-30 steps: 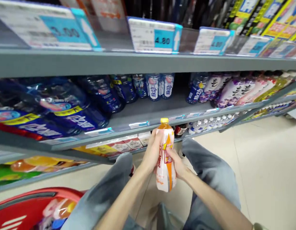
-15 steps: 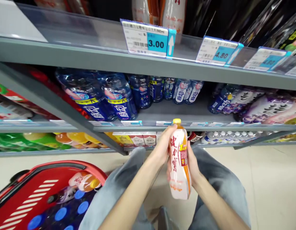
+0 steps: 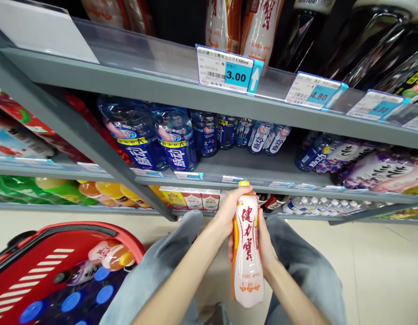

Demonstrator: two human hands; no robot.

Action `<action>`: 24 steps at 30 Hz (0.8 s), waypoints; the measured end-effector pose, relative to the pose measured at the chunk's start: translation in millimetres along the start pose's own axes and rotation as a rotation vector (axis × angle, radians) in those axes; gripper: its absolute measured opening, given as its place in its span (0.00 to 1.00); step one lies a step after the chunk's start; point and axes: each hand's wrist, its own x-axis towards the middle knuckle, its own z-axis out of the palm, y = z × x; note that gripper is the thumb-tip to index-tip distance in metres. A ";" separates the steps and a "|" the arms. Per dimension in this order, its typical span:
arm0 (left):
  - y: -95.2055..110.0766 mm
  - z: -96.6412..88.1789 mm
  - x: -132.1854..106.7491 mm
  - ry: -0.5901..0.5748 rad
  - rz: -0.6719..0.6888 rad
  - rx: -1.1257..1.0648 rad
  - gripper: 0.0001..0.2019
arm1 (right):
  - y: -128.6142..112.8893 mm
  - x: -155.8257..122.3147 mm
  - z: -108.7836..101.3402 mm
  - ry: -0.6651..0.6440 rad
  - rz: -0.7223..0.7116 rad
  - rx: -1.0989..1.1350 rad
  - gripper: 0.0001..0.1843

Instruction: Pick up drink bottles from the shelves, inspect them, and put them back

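Observation:
A drink bottle (image 3: 248,253) with a yellow cap, a white and orange label and large red characters is held between both hands, its cap toward the shelf and its base toward me. My left hand (image 3: 230,208) wraps its upper left side near the neck, with fingertips showing at the bottle's left edge. Against its right side, my right hand (image 3: 266,241) is closed around it; some of those fingers are hidden behind the bottle. Similar bottles (image 3: 261,38) stand on the upper shelf, behind a price tag (image 3: 227,72) reading 3.00.
To my left on the floor is a red basket (image 3: 36,271) holding blue-capped bottles (image 3: 71,301), an orange drink bottle (image 3: 116,258) and a dark-capped one. Large blue bottles (image 3: 177,140) stand on the middle shelf (image 3: 249,170). Cartons (image 3: 209,201) and small water bottles (image 3: 317,205) sit below.
The bottle has been turned in my hands, so the large red characters now face me instead of the yellow and red promotional patch. It has also moved slightly lower in view.

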 end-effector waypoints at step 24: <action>-20.3 0.1 13.8 0.114 0.045 0.096 0.20 | -12.7 -10.7 6.0 0.255 -0.006 -0.019 0.37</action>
